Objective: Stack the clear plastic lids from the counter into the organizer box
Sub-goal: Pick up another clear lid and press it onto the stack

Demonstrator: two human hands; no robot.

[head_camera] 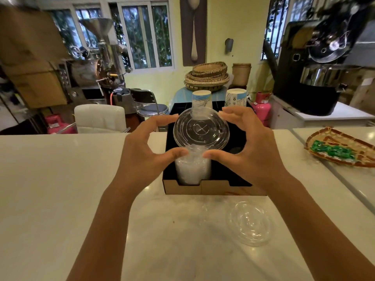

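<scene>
Both hands hold one clear plastic lid (pixel 201 129) by its rim, tilted toward me, just above the black organizer box (pixel 215 189). My left hand (pixel 150 145) pinches the lid's left edge and my right hand (pixel 249 142) pinches the right edge. Under the lid, a stack of clear lids (pixel 191 169) stands in the box's front left slot. Another clear lid (pixel 250 223) lies flat on the white counter, in front of the box and to the right.
Two upturned paper cup stacks (pixel 202 100) (pixel 236 98) stand at the back of the box. A woven tray with green packets (pixel 341 149) lies on the counter at the right. Beyond the white counter (pixel 60 179) are a white chair and a coffee roaster.
</scene>
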